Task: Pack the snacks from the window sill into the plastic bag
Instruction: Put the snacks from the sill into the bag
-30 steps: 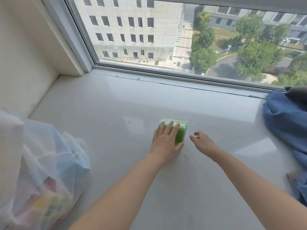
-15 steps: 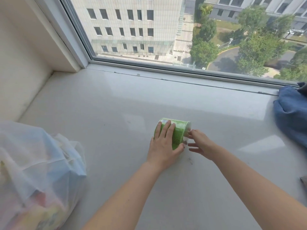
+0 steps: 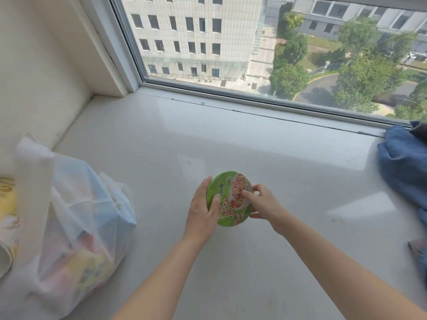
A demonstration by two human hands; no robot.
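Note:
A green instant-noodle cup (image 3: 228, 199) is held between both hands above the white window sill (image 3: 288, 158), its round printed lid tipped toward me. My left hand (image 3: 203, 212) grips its left side, thumb across the lid. From the right, my right hand (image 3: 263, 203) holds the other side with the thumb on the lid and fingers behind. The white translucent plastic bag (image 3: 76, 218) stands at the left on the sill, several colourful snack packs showing through it.
Blue denim cloth (image 3: 404, 167) lies bunched at the sill's right end. The window frame (image 3: 254, 102) runs along the back, and a cream wall (image 3: 39, 65) closes the left side. A yellow-and-white packet (image 3: 7, 204) shows at the left edge.
The cup lay on its side on the sill under my left hand. My right hand joined it, and both hands have lifted and turned the cup so its lid faces me.

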